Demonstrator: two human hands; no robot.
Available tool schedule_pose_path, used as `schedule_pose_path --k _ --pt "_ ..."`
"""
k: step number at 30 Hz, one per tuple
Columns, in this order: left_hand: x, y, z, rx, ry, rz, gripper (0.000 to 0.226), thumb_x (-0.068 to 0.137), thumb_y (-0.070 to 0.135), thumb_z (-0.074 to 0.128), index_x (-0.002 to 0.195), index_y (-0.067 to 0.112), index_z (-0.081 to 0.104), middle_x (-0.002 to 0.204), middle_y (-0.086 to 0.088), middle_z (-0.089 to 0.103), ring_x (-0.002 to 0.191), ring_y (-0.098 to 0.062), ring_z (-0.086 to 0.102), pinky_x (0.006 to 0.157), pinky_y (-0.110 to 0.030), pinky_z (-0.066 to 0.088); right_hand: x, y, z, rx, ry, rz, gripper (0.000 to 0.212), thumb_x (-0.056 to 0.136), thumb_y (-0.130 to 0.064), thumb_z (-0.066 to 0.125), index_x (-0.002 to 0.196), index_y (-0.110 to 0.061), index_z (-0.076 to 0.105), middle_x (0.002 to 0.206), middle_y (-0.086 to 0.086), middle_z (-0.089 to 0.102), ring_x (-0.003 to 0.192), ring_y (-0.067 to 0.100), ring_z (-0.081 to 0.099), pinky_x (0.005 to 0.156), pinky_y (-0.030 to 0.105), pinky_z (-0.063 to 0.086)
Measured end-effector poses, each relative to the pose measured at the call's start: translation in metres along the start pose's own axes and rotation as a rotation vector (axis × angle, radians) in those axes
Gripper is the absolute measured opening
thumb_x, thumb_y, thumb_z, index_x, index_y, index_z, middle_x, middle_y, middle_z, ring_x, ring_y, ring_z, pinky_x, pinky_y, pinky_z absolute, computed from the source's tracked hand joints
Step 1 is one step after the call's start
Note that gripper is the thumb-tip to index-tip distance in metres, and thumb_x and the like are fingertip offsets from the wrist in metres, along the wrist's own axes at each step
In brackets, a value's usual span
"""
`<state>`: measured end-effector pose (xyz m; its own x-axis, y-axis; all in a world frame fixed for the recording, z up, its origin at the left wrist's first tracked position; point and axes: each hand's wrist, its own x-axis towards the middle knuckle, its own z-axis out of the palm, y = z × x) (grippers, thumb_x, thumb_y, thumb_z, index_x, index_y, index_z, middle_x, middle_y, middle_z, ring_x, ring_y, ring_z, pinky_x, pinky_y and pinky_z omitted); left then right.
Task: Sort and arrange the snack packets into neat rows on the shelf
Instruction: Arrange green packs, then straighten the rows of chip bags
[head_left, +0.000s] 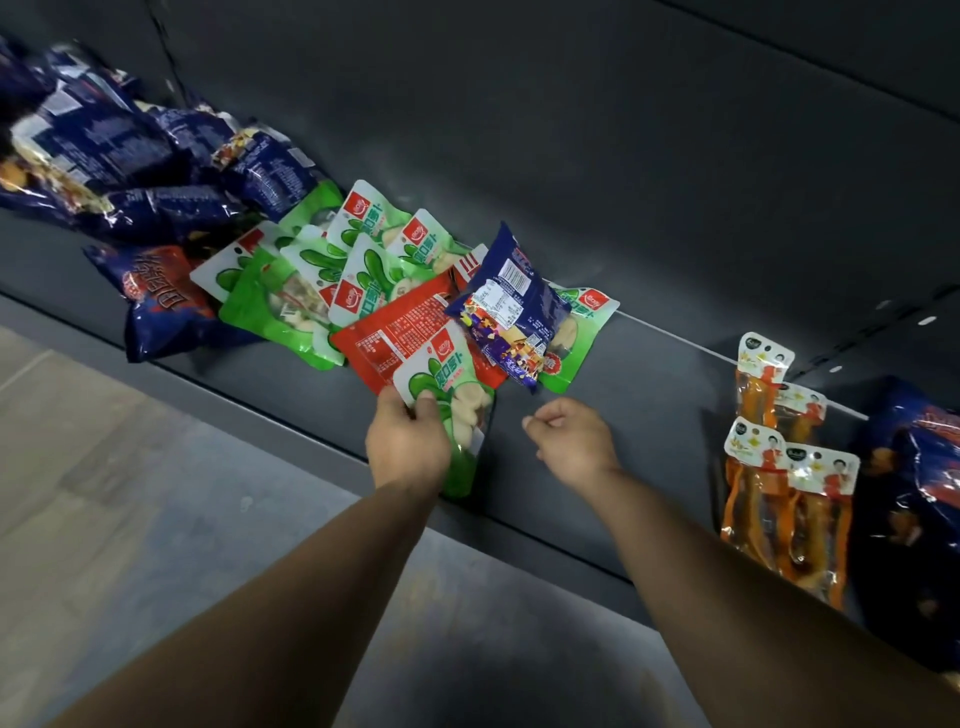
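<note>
My left hand (408, 441) grips a green-and-white snack packet (457, 400) at the front of the dark shelf (649, 374). Just behind it lies a red packet (395, 332) and a small blue packet (511, 306) on top of a heap of several green packets (322, 260). My right hand (569, 439) hovers to the right of the held packet, fingers curled, holding nothing. Several orange packets (779, 483) lie together on the right side of the shelf.
Large dark blue bags (104, 150) are piled at the left end of the shelf, and another blue bag (919, 493) lies at the far right. The shelf's back wall (571, 130) rises behind. A grey floor (104, 493) lies below the front edge.
</note>
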<state>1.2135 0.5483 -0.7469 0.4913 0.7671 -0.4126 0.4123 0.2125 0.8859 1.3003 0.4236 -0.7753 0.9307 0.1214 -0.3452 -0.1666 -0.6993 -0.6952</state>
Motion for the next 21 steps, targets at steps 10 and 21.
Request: schedule_pose_path --k 10,21 --pt "0.020 0.024 -0.007 -0.065 0.244 0.253 0.028 0.101 0.020 0.039 0.119 0.001 0.050 0.107 -0.006 0.057 0.097 -0.021 0.053 0.074 -0.019 0.034 0.003 -0.004 -0.029 0.264 0.012 -0.047 0.018 0.087 -0.024 0.067 0.073 -0.023 0.055 0.072 -0.003 0.061 0.063 0.016 0.060 0.058 0.020 0.047" --pt "0.012 0.033 0.024 -0.226 -0.048 0.245 0.015 0.100 0.018 0.044 0.108 0.011 0.054 0.104 -0.004 0.060 0.098 -0.019 0.056 0.093 -0.034 0.045 -0.009 -0.036 -0.041 0.931 -0.411 0.037 0.017 0.095 -0.016 0.042 0.092 -0.024 0.057 0.091 -0.002 0.062 0.085 0.012 0.058 0.076 0.032 0.043"
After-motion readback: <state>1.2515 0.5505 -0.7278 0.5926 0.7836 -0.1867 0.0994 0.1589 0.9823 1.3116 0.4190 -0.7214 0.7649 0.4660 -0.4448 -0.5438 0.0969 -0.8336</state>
